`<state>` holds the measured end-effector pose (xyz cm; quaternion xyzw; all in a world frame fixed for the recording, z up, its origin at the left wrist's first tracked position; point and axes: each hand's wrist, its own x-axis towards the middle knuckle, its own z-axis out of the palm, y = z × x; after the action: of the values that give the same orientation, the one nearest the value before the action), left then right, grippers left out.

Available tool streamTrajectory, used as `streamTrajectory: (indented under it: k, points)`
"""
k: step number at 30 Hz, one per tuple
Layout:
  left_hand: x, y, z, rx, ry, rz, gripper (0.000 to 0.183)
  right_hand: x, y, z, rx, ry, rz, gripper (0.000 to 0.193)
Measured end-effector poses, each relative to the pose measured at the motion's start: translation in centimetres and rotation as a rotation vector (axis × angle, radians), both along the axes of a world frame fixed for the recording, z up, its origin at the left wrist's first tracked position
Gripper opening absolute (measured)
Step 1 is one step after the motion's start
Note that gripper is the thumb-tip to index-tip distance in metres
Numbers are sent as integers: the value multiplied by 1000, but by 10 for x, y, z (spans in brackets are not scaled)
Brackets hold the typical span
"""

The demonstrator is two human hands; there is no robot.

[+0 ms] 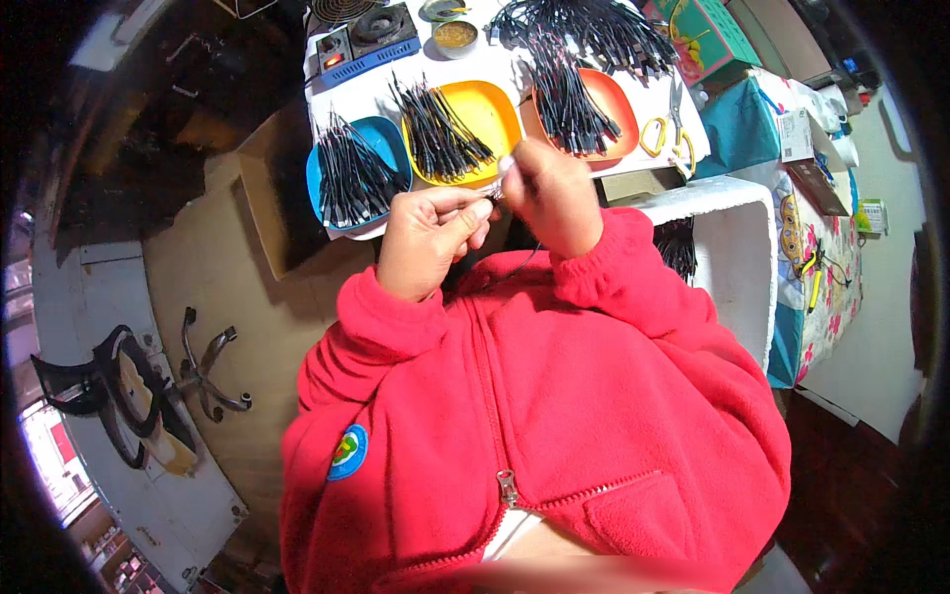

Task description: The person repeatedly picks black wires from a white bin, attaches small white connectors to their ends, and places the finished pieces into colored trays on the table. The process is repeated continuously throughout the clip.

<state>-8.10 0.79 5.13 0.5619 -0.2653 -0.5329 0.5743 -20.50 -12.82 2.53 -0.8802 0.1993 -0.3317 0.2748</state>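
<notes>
Over my lap, just in front of the trays, my left hand (432, 236) pinches the end of a thin black cable (515, 269) between thumb and forefinger. The cable's tail hangs down against my red jacket. My right hand (554, 198) is closed beside it, fingers curled at the same cable end; slight blur hides exactly what they grip. Nearest beyond my hands lie bundles of short black cables with thin wire ends: one bundle in a blue tray (388, 129), one in a yellow tray (498, 111), one in an orange-red tray (616, 99).
Scissors with yellow handles (675, 129) lie at the table's right edge. A blue hot plate (371, 45) and a small metal bowl (455, 40) stand at the back, near a large cable pile (604, 30). A white foam box (742, 238) is to my right, a cardboard box (272, 198) left.
</notes>
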Motion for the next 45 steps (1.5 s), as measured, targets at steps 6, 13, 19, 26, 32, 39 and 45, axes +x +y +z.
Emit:
streamTrajectory:
  k: [6,13,19,26,32,39,45]
  points:
    - [3,14,5,-7,50,12,14,-29,-36,13,222,-37,-11,20]
    - [7,10,8,10,27,-119,13,-33,-15,32,-29,-71,443,39]
    - [8,7,8,40,-17,-162,13,-24,-18,32,-135,-142,485,22]
    - [-1,-2,3,-132,-539,-85,12,-26,-16,22,29,-86,459,18]
    - [2,-8,1,-473,-1618,-282,16,-35,-16,-10,1707,7,476,13]
    - [7,-7,-9,-174,-678,-158,10,-39,-6,-11,903,-146,358,15]
    - [6,-4,-13,-114,-355,-221,14,-37,-12,12,-157,-156,402,30]
